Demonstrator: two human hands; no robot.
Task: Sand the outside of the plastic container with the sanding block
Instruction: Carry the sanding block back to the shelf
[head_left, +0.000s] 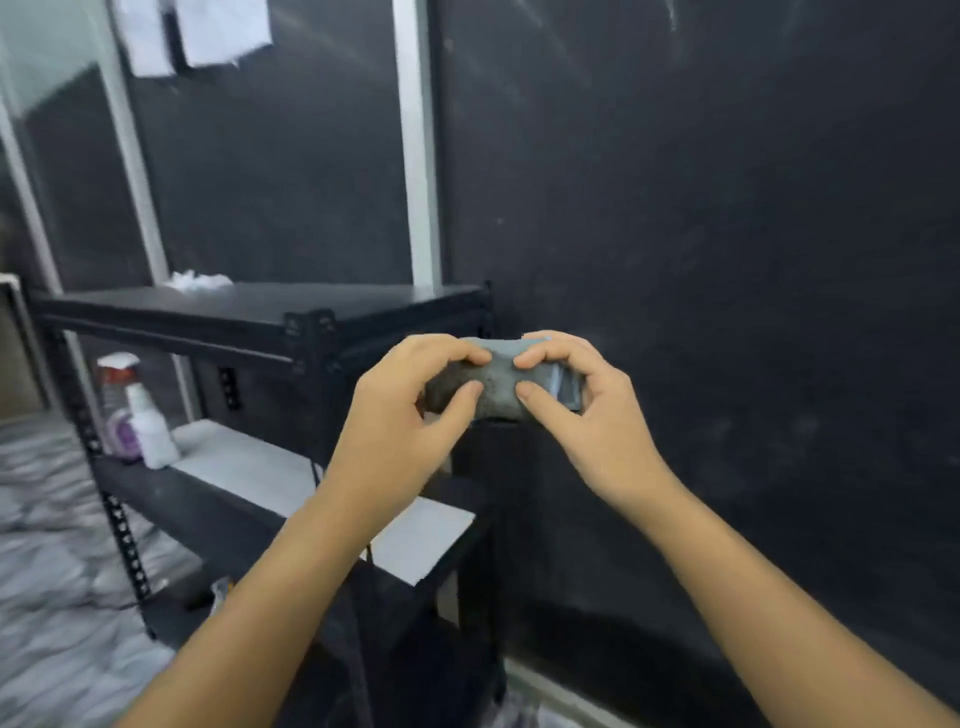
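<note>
Gripping from both ends, the sanding block (496, 382) is held up in the air in front of a dark wall (701, 208), just beside the top corner of a black metal shelf unit (270, 312). It is pinched by the left hand (400, 410) between thumb and curled fingers at its left end, and by the right hand (582, 400) in the same way at its right end. The grey, gritty face is turned toward the camera, and the block appears slightly waisted in the middle, as if it were being squeezed or flexed.

The plastic container cannot be made out with certainty; a pale bluish, glossy patch is seen behind the right fingers, which may be part of it, but the frame is too soft for that to be settled. No sanding contact is shown, so the step in hand is judged to be the readying of the block, with the rubbing itself not yet begun.

For the next move, one hand would need to be freed to steady the container, while the block's abrasive face is laid flat against the outer wall.

On a lower shelf two spray bottles (137, 415) are seen beside a white board (311, 483).
</note>
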